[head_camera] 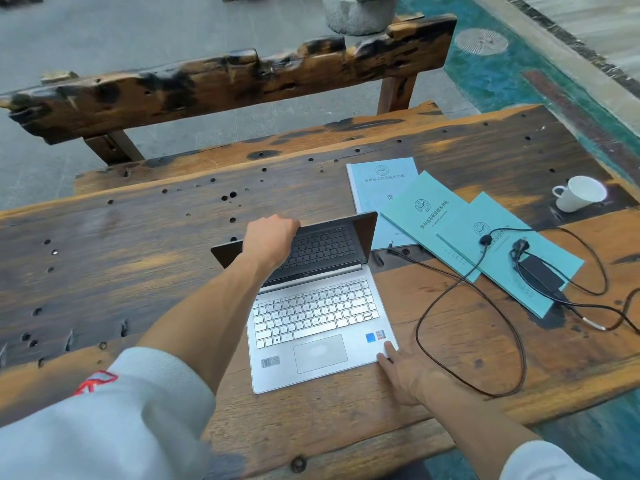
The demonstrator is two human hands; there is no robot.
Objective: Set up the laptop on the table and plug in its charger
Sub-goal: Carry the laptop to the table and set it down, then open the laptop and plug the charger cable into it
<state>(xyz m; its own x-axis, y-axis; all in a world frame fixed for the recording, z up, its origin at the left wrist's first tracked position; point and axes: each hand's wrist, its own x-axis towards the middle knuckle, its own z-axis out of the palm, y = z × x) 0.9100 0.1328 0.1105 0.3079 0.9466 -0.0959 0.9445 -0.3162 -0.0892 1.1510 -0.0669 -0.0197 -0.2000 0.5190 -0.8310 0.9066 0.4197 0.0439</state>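
A silver laptop (311,327) lies on the dark wooden table (138,244) with its lid partly raised and its black screen reflecting the keyboard. My left hand (268,237) grips the top edge of the lid. My right hand (401,372) rests flat on the table, thumb pressing the laptop's front right corner. The black charger brick (540,275) lies on a teal booklet to the right, and its cable (467,292) loops across the table. The small barrel plug (391,250) lies loose just right of the laptop's hinge, not inserted.
Three teal booklets (426,216) fan out behind and right of the laptop. A white cup (578,194) stands at the far right. A rough wooden bench (225,84) runs along the table's far side. The table's near edge is close to my body.
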